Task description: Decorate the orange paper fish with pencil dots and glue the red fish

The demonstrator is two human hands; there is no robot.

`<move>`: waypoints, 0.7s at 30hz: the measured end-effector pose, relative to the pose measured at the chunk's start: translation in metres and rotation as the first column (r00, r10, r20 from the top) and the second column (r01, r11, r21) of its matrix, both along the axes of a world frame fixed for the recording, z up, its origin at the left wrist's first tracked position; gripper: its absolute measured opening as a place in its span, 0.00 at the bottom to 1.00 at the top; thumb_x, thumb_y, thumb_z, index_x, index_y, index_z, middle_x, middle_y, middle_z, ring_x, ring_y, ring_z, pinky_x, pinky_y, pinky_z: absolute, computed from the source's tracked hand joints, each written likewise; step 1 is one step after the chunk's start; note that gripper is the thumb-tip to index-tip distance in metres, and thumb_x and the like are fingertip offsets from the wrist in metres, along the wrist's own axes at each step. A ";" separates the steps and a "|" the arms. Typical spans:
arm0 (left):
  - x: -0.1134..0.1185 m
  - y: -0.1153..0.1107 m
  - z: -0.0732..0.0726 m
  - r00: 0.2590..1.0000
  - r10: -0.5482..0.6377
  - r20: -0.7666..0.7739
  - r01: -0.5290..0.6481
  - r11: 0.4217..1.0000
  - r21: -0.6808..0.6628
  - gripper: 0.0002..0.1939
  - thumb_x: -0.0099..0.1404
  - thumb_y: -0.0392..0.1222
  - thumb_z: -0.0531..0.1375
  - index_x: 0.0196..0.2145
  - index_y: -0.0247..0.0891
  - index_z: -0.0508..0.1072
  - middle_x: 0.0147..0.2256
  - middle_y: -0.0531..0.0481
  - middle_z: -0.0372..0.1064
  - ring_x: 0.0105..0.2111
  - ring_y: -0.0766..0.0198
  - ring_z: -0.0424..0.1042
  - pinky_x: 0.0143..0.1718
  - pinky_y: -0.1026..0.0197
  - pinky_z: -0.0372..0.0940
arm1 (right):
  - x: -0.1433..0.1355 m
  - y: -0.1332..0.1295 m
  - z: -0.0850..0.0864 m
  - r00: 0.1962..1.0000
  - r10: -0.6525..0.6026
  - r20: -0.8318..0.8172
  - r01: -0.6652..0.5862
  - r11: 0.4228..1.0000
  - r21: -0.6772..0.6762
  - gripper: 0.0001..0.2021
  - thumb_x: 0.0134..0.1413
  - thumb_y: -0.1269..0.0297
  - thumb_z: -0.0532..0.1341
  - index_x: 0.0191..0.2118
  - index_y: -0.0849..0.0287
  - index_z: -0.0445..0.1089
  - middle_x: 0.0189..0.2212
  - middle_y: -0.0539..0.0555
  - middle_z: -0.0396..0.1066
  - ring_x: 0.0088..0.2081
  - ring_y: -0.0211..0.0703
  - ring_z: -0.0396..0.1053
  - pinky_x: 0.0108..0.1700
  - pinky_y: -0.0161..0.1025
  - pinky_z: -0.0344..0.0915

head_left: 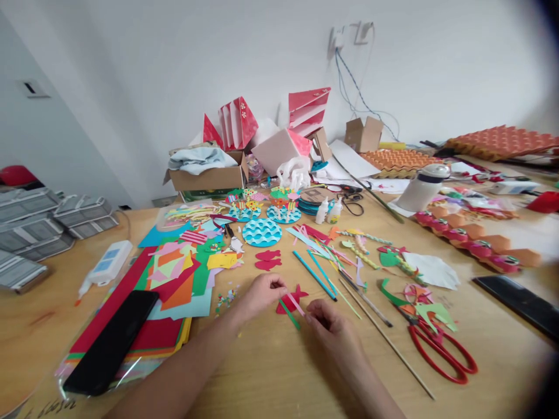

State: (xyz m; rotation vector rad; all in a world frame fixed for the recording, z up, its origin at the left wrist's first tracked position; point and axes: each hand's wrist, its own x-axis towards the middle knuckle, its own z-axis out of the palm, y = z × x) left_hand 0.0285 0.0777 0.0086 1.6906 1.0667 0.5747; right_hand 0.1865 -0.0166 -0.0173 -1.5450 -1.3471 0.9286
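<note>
A narrow pink paper strip [296, 304] stretches between my two hands, just above the table. My left hand [263, 293] pinches its upper end between thumb and fingers. At the lower end, the fingertips of my right hand [334, 329] are closed on the strip. Under it lies a red paper fish shape [299, 292], partly covered by the strip. A green paper strip [290, 314] rests beside it, slanting the same way. Farther off, a pair of dark red paper fish cutouts [268, 260] lies in front of a round blue wavy disc [262, 232].
Red-handled scissors [441, 352] and a thin wooden stick [388, 340] lie right. Coloured paper sheets [174, 279] and a black phone [111, 343] lie left, near a glue gun [107, 265]. Glue bottles [322, 210], a white tumbler [423, 187] and a cardboard box [209, 177] stand behind.
</note>
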 end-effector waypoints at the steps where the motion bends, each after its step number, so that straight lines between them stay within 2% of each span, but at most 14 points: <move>1: 0.000 0.001 -0.002 1.000 0.006 -0.018 -0.005 1.000 0.013 0.06 0.51 0.41 0.57 0.23 0.35 0.69 0.22 0.54 0.63 0.25 0.66 0.62 0.27 0.66 0.56 | -0.001 0.000 0.001 1.000 -0.001 0.026 0.001 1.000 -0.006 0.11 0.47 0.55 0.57 0.25 0.58 0.63 0.18 0.46 0.60 0.22 0.35 0.58 0.24 0.31 0.53; 10: -0.002 0.007 -0.009 0.981 0.030 -0.194 -0.002 0.990 0.143 0.04 0.50 0.37 0.56 0.22 0.36 0.70 0.21 0.55 0.64 0.25 0.65 0.62 0.25 0.66 0.54 | -0.005 0.002 0.005 0.967 0.036 0.253 -0.033 0.999 -0.017 0.08 0.47 0.61 0.55 0.23 0.57 0.65 0.18 0.47 0.65 0.22 0.37 0.61 0.24 0.32 0.55; 16: -0.004 0.006 -0.008 0.959 0.022 -0.283 0.043 0.974 0.221 0.04 0.50 0.32 0.56 0.21 0.36 0.70 0.23 0.54 0.64 0.25 0.65 0.62 0.26 0.67 0.54 | -0.006 0.003 0.005 0.946 0.082 0.313 -0.066 0.996 -0.060 0.08 0.47 0.64 0.53 0.24 0.56 0.68 0.21 0.49 0.69 0.25 0.40 0.64 0.28 0.33 0.56; 21: -0.006 0.007 -0.012 0.949 -0.006 -0.317 0.094 0.960 0.264 0.04 0.52 0.32 0.57 0.22 0.36 0.70 0.23 0.54 0.64 0.26 0.66 0.63 0.25 0.67 0.53 | -0.006 0.002 0.006 0.949 0.092 0.303 -0.077 0.995 -0.063 0.09 0.47 0.64 0.53 0.24 0.56 0.68 0.23 0.51 0.70 0.26 0.41 0.65 0.29 0.34 0.57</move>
